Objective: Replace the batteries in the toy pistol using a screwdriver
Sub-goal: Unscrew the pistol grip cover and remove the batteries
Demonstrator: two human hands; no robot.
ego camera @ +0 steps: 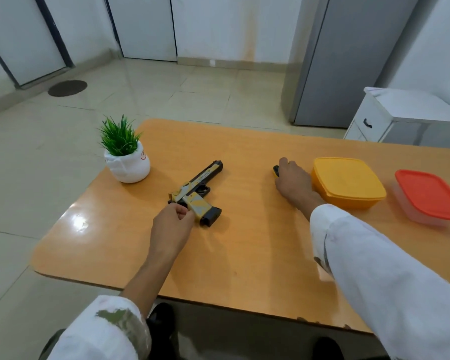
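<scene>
The toy pistol (pixel 196 188) lies flat on its side near the middle of the orange table (pixel 244 250). Its barrel points away from you and to the right, and its black magazine base faces you. Your left hand (pixel 172 224) meets it at the back of the grip, fingers curled and thumb tip pressed against the yellow-and-grey handle in a pinch.

Your right hand (pixel 292 180) rests palm down, well apart from the pistol. Its fingertips cover a small dark object (pixel 276 170); whether they grip it cannot be told. Just beside that hand sits a yellow lidded container (pixel 348 183), with a red-lidded clear container (pixel 426 198) farther right. A potted plant (pixel 126 157) stands at the table's far left.
</scene>
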